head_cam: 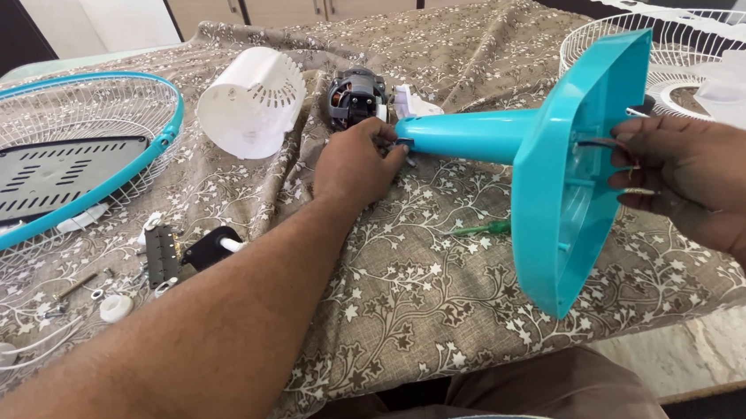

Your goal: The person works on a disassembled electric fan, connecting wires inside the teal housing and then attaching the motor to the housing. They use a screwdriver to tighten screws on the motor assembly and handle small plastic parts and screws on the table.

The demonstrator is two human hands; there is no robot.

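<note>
Left hand (357,159) pinches top end of teal fan stand (520,150), near motor (355,97). Right hand (704,178) curls round wires (613,147) inside base. Feed slowly, keep stand steady, don't yank.

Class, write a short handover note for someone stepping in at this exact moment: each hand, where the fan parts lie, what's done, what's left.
Left hand grips the narrow end of the turquoise fan stand, beside the motor. Right hand is at the stand's hollow base, fingers on thin wires there. The stand lies tipped on the patterned cloth.
Done: fan is apart; white motor cover and turquoise-rimmed grille lie loose.
Left: stand and motor are not joined.
</note>
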